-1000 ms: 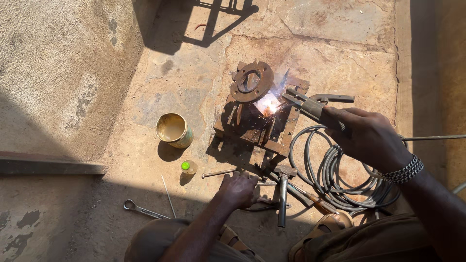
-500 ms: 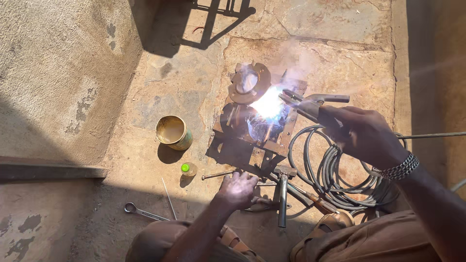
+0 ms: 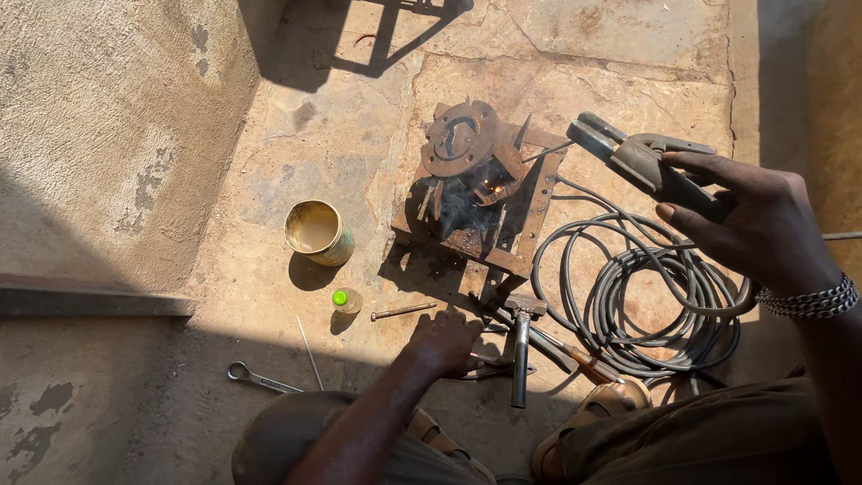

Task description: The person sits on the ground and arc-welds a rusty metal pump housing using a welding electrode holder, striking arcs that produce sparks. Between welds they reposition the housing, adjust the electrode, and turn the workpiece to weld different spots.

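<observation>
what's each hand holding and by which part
Right hand grips the welding electrode holder by its handle end. Left hand rests on tools on the ground; any grip cannot be told.

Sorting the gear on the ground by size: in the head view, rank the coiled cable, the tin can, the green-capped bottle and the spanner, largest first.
1. Coiled cable, by far the largest.
2. Spanner is longer than the tin can but much thinner, so these two are unsure.
3. Green-capped bottle, the smallest.

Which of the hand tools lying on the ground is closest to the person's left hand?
The hammer, beside the left hand. The wrench lies farther off to the left, near the thin rod.
</observation>
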